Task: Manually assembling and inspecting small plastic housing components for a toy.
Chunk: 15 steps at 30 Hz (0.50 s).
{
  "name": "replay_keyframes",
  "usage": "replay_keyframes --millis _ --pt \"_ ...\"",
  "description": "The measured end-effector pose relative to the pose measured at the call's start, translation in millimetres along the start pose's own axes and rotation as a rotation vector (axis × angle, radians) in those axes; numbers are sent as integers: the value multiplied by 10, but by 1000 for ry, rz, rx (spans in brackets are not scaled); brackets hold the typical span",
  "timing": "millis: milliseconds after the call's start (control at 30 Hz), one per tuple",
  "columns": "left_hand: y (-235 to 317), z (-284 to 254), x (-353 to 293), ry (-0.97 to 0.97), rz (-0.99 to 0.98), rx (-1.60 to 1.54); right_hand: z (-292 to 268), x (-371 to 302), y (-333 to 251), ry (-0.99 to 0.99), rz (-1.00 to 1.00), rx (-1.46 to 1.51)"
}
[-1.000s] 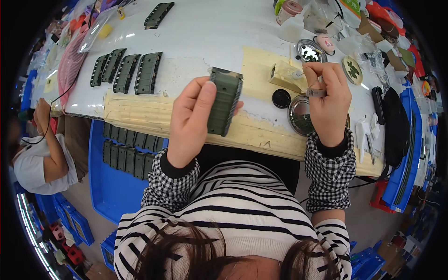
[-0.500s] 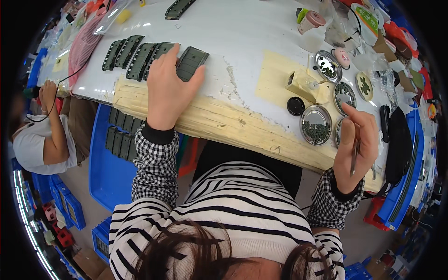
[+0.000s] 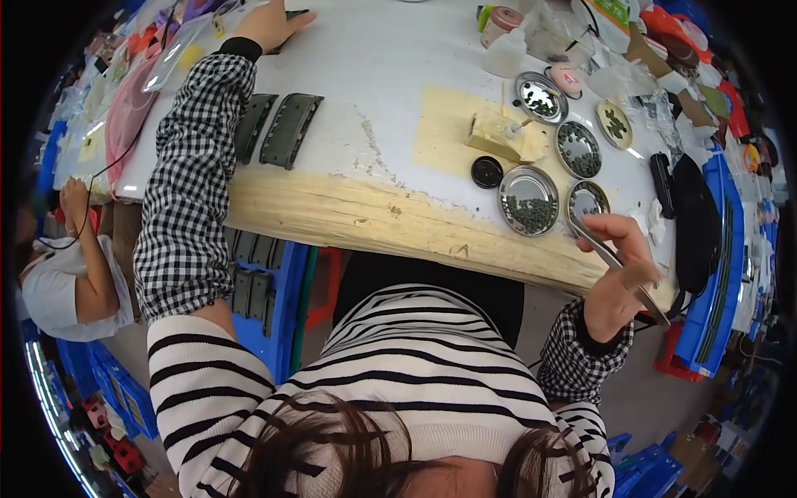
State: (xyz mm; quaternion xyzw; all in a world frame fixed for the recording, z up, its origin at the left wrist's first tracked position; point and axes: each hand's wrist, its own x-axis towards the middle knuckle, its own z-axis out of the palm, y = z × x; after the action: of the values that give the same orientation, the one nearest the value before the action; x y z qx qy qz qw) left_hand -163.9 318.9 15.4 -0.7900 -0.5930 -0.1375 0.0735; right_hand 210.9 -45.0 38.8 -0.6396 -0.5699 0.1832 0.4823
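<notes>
At the far panel [image 3: 295, 13] now: left hand [image 3: 267, 26], grip unclear; right hand [image 3: 616, 292] pinches tweezers [image 3: 610, 258].

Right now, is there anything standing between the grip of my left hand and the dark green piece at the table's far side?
Nothing visible does: the left hand is over the dark green piece, hiding part of it. The picture's upper edge cuts the hand off.

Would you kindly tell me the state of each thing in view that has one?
Left hand: at a dark strip, grip unclear
Right hand: closed on tweezers
Tweezers: held, tip gap unclear
Green strips: lying side by side
Metal dishes: holding bits
Pale dish: holding bits
Black disc: lying flat
Blue bin: partly hidden, loaded
</notes>
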Motion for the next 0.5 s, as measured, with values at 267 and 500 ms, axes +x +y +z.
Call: replay_keyframes --millis 267,500 --pt "-12 -256 -252 -5 -36 -664 -47 -1 278 -167 105 71" --pt "1077 -956 -1536 -96 -145 -1361 166 140 588 -103 -180 -70"
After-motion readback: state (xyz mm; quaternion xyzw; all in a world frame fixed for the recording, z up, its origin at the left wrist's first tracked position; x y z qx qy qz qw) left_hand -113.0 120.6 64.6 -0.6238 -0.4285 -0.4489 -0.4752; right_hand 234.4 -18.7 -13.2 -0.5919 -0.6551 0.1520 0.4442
